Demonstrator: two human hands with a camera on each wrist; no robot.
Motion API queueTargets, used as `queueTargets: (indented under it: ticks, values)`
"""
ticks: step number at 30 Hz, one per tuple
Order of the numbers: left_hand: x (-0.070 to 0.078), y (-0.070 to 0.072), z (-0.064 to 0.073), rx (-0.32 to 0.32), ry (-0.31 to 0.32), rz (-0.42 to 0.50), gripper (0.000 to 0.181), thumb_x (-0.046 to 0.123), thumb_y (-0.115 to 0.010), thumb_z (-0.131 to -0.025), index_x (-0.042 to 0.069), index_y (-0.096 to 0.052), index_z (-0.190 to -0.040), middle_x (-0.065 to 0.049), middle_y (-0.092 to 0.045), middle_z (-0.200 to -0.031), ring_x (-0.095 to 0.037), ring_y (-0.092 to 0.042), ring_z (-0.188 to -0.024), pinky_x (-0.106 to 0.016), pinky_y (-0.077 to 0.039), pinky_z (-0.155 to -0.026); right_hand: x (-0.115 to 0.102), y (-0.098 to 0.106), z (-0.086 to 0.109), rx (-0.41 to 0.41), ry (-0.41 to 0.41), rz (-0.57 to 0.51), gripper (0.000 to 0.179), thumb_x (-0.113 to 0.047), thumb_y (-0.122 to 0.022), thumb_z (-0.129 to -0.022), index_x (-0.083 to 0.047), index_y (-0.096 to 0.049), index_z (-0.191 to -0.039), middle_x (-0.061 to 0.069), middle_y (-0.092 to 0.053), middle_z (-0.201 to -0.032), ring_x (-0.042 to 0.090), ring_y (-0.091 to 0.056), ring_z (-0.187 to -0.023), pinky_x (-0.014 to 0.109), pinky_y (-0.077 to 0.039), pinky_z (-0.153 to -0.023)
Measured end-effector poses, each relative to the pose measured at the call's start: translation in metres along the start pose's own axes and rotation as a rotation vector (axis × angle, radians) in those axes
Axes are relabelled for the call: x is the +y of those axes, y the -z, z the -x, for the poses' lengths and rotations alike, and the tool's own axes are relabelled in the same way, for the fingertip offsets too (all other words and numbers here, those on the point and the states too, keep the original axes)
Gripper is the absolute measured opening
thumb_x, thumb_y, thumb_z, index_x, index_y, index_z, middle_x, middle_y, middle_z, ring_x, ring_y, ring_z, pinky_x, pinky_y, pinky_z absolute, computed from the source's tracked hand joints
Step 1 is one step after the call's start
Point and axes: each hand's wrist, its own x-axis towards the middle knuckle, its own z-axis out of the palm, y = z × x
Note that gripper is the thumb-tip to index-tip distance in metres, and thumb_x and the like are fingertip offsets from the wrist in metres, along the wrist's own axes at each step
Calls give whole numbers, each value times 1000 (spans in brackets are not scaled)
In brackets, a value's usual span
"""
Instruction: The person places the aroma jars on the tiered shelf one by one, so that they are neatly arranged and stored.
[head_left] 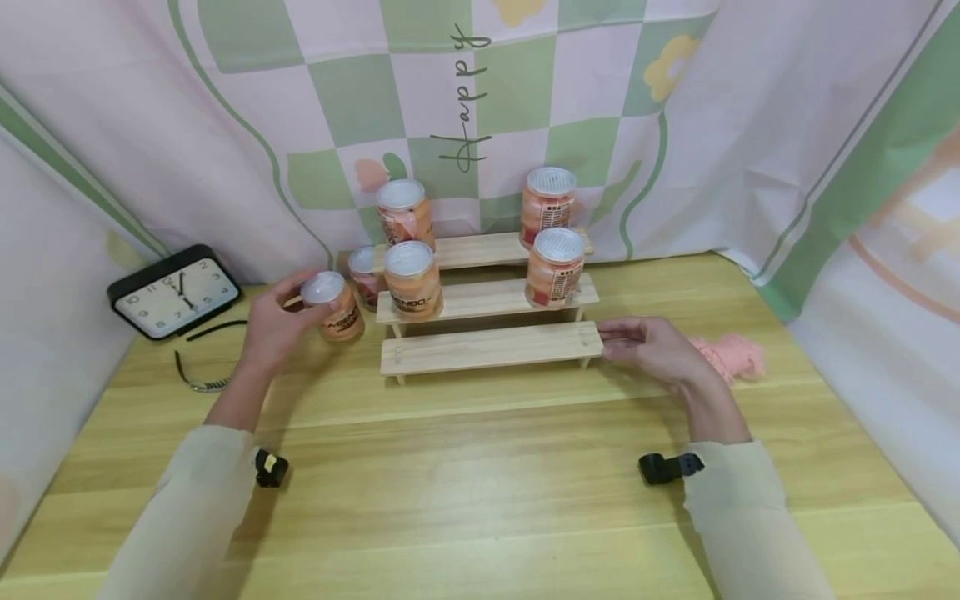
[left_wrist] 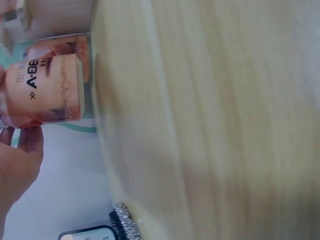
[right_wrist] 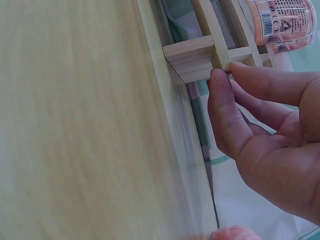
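Observation:
My left hand (head_left: 277, 321) holds an orange-pink can (head_left: 342, 317) with a clear lid, left of a three-step wooden shelf (head_left: 487, 346). In the left wrist view the held can (left_wrist: 50, 90) is upright and appears slightly off the table, its fingers around the lid end. Another can (head_left: 367, 279) stands behind it, partly hidden by the shelf. With thumb and fingertips, my right hand (head_left: 648, 350) pinches the right end of the lowest step; the right wrist view shows this hand (right_wrist: 270, 115) at the board's corner. Two cans stand on the middle step and two on the top step.
A black-framed clock (head_left: 176, 292) leans at the back left, with a dark cord and a coiled piece (head_left: 210, 385) before it. Pink yarn-like material (head_left: 731, 357) lies behind the right wrist. A checkered curtain (head_left: 435, 83) hangs along the back of the wooden table (head_left: 465, 492).

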Motion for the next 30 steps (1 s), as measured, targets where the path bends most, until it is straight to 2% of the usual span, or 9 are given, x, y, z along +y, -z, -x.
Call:
queueTargets:
  ticks: [6, 13, 20, 24, 30]
  values:
    - [6, 5, 7, -11, -25, -3, 63, 22, -82, -87, 5, -58, -143, -12, -54, -145, -24, -50, -129, -33, -48, -101, 0, 0, 0, 0, -2, 3, 55, 0, -62, -97, 14, -40, -146, 33, -48, -142, 37, -53, -123, 25, -53, -93]
    - [15, 8, 18, -34, -64, 10, 63, 20, -82, -87, 4, -58, -143, -8, -55, -144, -19, -50, -127, -33, -47, -101, 1, 1, 0, -2, 1, -3, 55, 1, -63, -97, 15, -40, -145, 33, -49, -141, 36, -54, -121, 25, -53, -94]
    - [20, 8, 28, -64, -147, 60, 59, 9, -82, -86, 0, -59, -140, -14, -57, -141, -15, -53, -120, -26, -48, -95, 1, 1, 0, 1, 4, 3, 55, 0, -63, -97, 15, -40, -145, 33, -49, -141, 35, -54, -121, 25, -53, -93]
    - [22, 9, 33, -98, -187, 84, 58, 7, -82, -85, -2, -60, -138, -15, -57, -140, -14, -55, -117, -22, -49, -91, 1, 1, 1, 3, 2, 3, 55, 0, -62, -97, 15, -40, -145, 33, -49, -141, 34, -55, -120, 25, -53, -93]
    - [25, 11, 42, -157, -190, 83, 55, 9, -82, -86, 2, -62, -137, -8, -61, -133, -16, -58, -113, -20, -51, -88, 0, 0, 1, 0, 1, -9, 55, 1, -62, -97, 15, -40, -146, 33, -48, -142, 36, -54, -122, 26, -53, -94]
